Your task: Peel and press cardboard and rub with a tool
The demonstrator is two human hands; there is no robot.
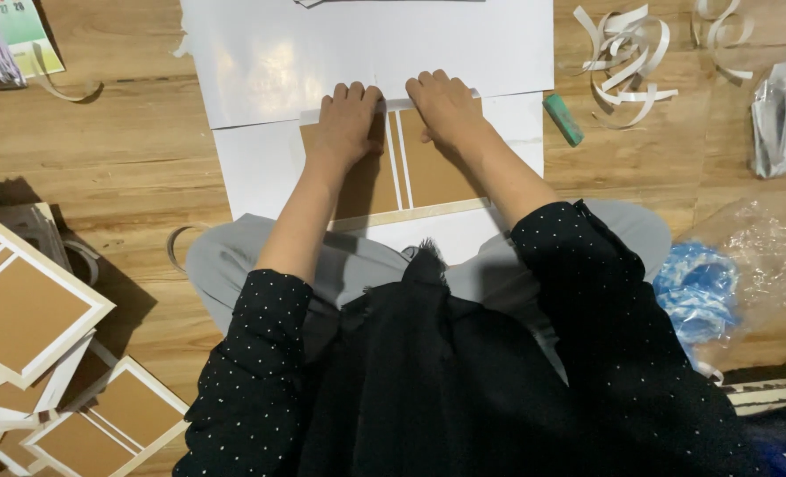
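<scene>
**A:** What do you have on the head camera?

**B:** I see both hands pressed flat at the top edge of a brown cardboard panel [411,168], which lies on a white sheet [260,168] on the wooden floor [128,150]. The left hand [347,124] sits at about 11 o'clock from the panel's middle, the right hand [446,108] at about 1 o'clock. They are near each other but not touching.

**A:** Are the hands gripping anything?

**B:** Neither grip is closed around a thing. The fingers of both hands are bent over and pushing down on a narrow white paper flap [393,106] folded along the panel's top edge. The palms rest on the brown card.

**A:** And the panel itself?

**B:** It is directly ahead of the person's knees, with two thin white strips running down its middle and a pale strip along its bottom edge. A second, larger white sheet [366,44] lies beyond it at 12 o'clock, overlapping the first.

**A:** Anything else around?

**B:** A green eraser-like block [563,119] lies at 2 o'clock, just off the sheet. Curled white paper offcuts [627,62] lie further out in the same direction. A stack of finished brown-and-white panels [31,318] is at 8 o'clock, and a clear plastic bag [755,256] with something blue [695,291] beside it is at 4 o'clock.
</scene>
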